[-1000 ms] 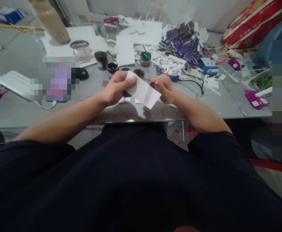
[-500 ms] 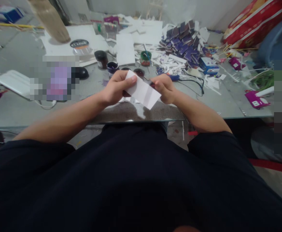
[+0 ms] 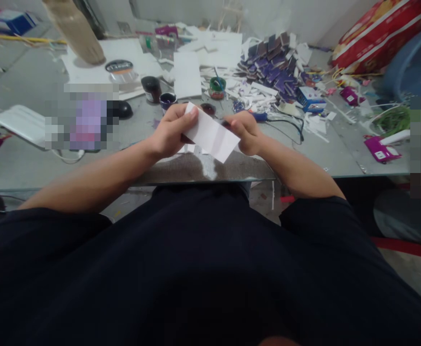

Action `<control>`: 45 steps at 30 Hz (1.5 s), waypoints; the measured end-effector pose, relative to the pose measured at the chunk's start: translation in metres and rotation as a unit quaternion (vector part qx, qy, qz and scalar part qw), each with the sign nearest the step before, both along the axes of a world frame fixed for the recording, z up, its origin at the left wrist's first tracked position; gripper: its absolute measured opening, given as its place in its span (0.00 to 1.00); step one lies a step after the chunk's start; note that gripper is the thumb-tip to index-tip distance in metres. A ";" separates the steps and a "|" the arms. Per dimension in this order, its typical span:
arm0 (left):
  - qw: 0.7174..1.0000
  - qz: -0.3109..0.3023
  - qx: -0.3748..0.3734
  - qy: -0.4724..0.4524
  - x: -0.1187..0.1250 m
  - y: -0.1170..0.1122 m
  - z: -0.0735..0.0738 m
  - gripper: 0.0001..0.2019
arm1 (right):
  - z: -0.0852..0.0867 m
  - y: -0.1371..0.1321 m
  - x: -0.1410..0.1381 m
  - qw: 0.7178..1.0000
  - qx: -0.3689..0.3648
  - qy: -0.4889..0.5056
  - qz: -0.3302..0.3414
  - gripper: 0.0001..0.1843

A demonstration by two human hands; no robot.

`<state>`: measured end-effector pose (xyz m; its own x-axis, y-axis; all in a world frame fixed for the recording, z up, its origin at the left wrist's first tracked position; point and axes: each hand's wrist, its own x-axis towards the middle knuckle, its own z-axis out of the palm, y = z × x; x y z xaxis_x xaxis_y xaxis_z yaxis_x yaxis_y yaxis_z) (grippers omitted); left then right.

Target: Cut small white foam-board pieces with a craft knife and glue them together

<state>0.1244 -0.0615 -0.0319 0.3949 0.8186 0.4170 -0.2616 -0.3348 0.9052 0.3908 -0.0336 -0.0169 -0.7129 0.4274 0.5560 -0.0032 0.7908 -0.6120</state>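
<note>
A white creased paper strip (image 3: 211, 133) is held tilted above the near edge of the grey table (image 3: 23, 163). My left hand (image 3: 170, 130) pinches its upper left end, thumb on top. My right hand (image 3: 245, 132) is closed at the strip's right side, with a small dark red thing at its fingertips that I cannot make out. Small dark paint pots (image 3: 167, 100) stand just beyond my hands.
A heap of purple and white folded pieces (image 3: 272, 61) lies at the back right, with white sheets (image 3: 187, 74) at the back centre. A green pot (image 3: 217, 86), a blue box (image 3: 311, 98), a black cable (image 3: 286, 122), a white pad (image 3: 21, 124) and a red sack (image 3: 379, 33) are around.
The paper strip and my left thumb have shifted slightly up and left. Otherwise both hands stay in place.
</note>
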 end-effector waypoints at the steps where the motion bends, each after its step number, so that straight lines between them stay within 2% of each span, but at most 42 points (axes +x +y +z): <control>1: 1.000 0.004 0.006 -0.002 0.000 0.001 -0.001 0.34 | 0.000 0.000 0.001 1.000 -0.004 -0.005 -0.008 0.46; 6: 1.000 0.006 0.008 0.012 -0.001 0.004 -0.004 0.30 | 0.000 -0.001 0.004 0.999 -0.031 -0.020 -0.010 0.46; 11: 1.000 -0.026 0.004 0.012 0.000 0.003 -0.003 0.31 | 0.005 -0.006 0.002 0.998 -0.037 -0.024 0.039 0.44; 12: 0.999 -0.031 0.003 0.010 0.001 0.002 -0.002 0.32 | 0.006 -0.008 0.001 0.999 -0.029 -0.025 0.038 0.44; 16: 1.000 -0.023 0.016 0.013 0.002 0.000 0.001 0.37 | 0.005 -0.012 0.000 0.997 0.066 -0.023 -0.044 0.47; 17: 0.999 -0.021 0.020 0.015 0.002 0.000 0.001 0.37 | 0.004 -0.012 0.000 0.997 0.055 -0.036 -0.043 0.48; 20: 0.999 -0.026 0.021 0.025 0.003 0.000 0.000 0.38 | 0.003 -0.011 0.003 0.995 -0.055 -0.084 0.000 0.47; 21: 0.999 -0.026 0.021 0.026 0.004 0.000 0.000 0.38 | 0.004 -0.011 0.003 0.994 -0.072 -0.085 0.004 0.47; 29: 0.999 -0.005 0.041 0.010 0.010 -0.004 -0.003 0.34 | -0.003 -0.010 -0.003 0.997 -0.059 -0.028 0.035 0.45; 35: 0.998 -0.055 0.010 -0.004 0.011 -0.013 0.007 0.35 | -0.006 -0.010 -0.001 0.995 -0.083 -0.050 0.006 0.48; 40: 0.995 -0.091 -0.001 -0.032 0.010 -0.020 0.017 0.35 | 0.001 -0.011 -0.001 0.995 -0.085 -0.048 0.034 0.46; 45: 0.998 -0.048 0.031 -0.012 0.010 -0.016 0.012 0.35 | 0.002 -0.010 0.001 0.995 -0.074 -0.047 0.056 0.44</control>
<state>0.1346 -0.0775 -0.0201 0.4597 0.7502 0.4753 -0.3169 -0.3615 0.8769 0.3914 -0.0432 -0.0147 -0.8062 0.4148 0.4218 -0.0231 0.6904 -0.7231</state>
